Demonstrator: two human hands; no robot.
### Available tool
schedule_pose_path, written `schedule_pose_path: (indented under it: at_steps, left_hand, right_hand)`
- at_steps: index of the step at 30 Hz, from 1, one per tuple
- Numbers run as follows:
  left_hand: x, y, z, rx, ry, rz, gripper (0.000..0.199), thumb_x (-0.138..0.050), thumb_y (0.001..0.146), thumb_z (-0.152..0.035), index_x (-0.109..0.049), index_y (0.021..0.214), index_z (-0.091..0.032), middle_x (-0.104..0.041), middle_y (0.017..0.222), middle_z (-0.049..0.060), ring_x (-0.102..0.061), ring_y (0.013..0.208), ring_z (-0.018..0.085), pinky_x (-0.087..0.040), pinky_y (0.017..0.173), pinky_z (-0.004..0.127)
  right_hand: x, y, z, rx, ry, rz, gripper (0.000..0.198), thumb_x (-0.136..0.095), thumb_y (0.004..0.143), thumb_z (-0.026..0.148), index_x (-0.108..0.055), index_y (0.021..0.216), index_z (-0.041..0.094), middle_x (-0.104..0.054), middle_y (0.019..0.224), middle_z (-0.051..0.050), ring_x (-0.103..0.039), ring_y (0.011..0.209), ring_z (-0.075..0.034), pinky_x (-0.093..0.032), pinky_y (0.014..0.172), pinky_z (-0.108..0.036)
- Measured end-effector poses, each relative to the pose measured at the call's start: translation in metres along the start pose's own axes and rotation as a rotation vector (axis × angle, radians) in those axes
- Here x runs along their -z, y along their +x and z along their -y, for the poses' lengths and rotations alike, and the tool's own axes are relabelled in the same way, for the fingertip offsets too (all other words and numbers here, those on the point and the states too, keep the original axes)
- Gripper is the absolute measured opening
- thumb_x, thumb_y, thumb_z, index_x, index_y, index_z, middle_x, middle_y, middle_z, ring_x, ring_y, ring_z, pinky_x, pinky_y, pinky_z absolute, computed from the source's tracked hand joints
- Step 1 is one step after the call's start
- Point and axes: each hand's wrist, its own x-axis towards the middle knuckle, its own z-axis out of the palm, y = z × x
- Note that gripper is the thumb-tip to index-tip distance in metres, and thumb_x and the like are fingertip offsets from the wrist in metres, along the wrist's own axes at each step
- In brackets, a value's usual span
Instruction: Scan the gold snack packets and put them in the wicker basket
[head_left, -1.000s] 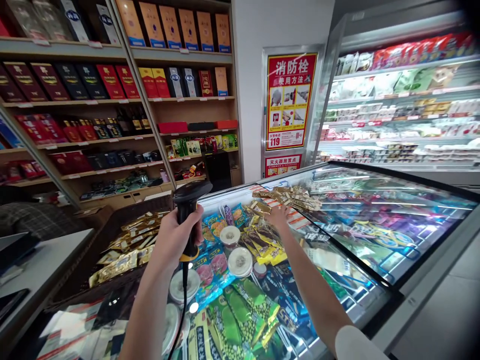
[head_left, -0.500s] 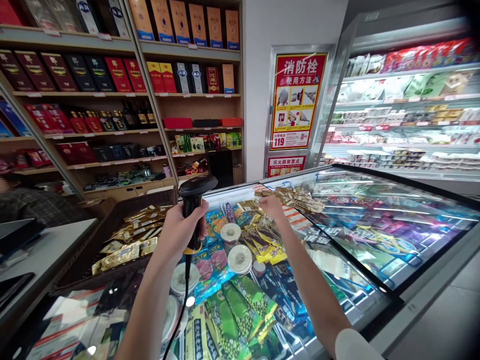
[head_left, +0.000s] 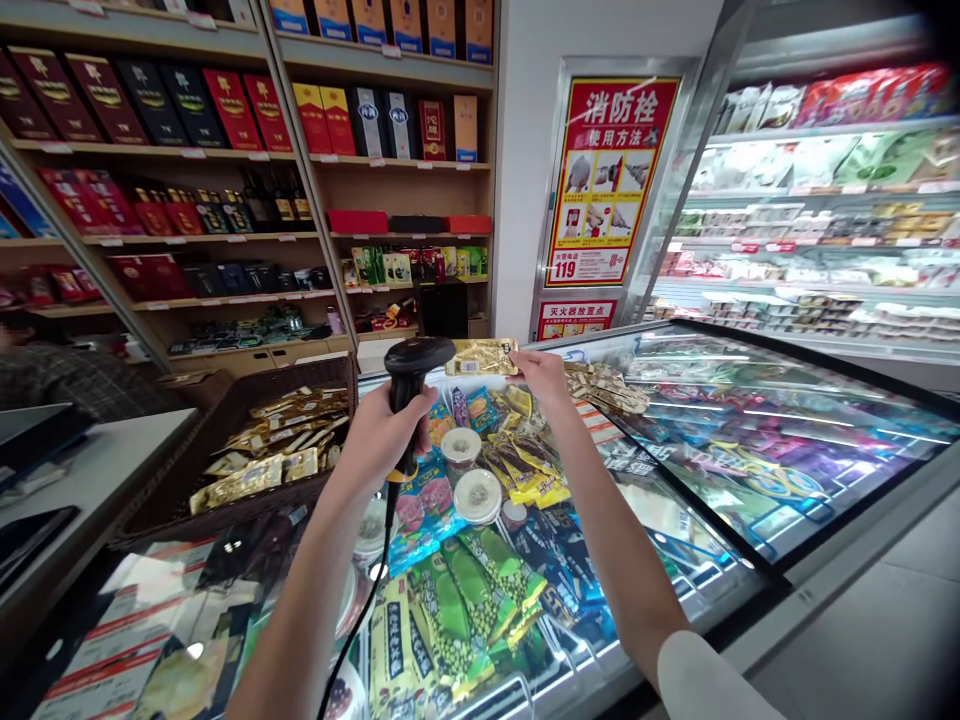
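My left hand [head_left: 391, 432] is wrapped round the handle of a black barcode scanner [head_left: 418, 354], whose cord hangs down past my forearm. In my right hand [head_left: 541, 376] is a gold foil packet [head_left: 480, 357], pinched at its right end. The packet's barcode label faces me, close to the right side of the scanner head. Both hands are above the glass top of a chest freezer. Just right of my right hand, a pile of similar gold packets [head_left: 611, 387] lies on the glass.
A dark woven basket [head_left: 161, 535] of gold packets stands at the left. Below the glass are green ice-cream packs [head_left: 450, 610] and round white-lidded tubs [head_left: 478, 496]. Shelves of boxes line the back. A person [head_left: 49, 365] is at the far left, behind a white counter [head_left: 142, 450].
My right hand has lifted a gold packet from the pile and moved it left beside the scanner. The scanner has shifted slightly right, and the view has tilted down a little.
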Motion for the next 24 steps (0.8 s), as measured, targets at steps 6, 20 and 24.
schedule_pose_path:
  at_steps: [6,20,24]
  left_hand:
    - [-0.008,0.003,0.008,0.02,0.02,0.023,0.027,-0.071,0.08,-0.041,-0.055,0.071,-0.021,-0.058,0.049,-0.003,-0.052,0.039,0.014,-0.041,0.04,0.025]
    - [-0.011,0.001,0.005,0.013,-0.009,0.048,0.027,-0.069,0.081,-0.039,-0.054,0.069,-0.021,-0.057,0.047,-0.002,-0.051,0.039,0.014,-0.042,0.04,0.026]
    - [-0.007,-0.001,0.002,-0.001,-0.002,0.046,0.026,-0.069,0.082,-0.04,-0.056,0.07,-0.02,-0.058,0.046,-0.001,-0.051,0.038,0.014,-0.042,0.041,0.026]
  right_hand:
    - [0.001,0.005,-0.006,0.058,0.037,-0.119,0.035,-0.078,0.078,0.04,-0.077,0.096,0.01,-0.066,0.07,0.003,-0.07,0.066,-0.013,-0.067,0.073,-0.031]
    - [0.001,0.009,-0.013,0.097,0.074,-0.145,0.039,-0.078,0.077,0.045,-0.076,0.096,0.011,-0.067,0.074,0.002,-0.07,0.065,-0.014,-0.068,0.073,-0.031]
    - [0.001,0.008,-0.012,0.083,0.04,-0.145,0.042,-0.078,0.077,0.048,-0.076,0.099,0.012,-0.068,0.076,0.001,-0.071,0.068,-0.015,-0.068,0.073,-0.032]
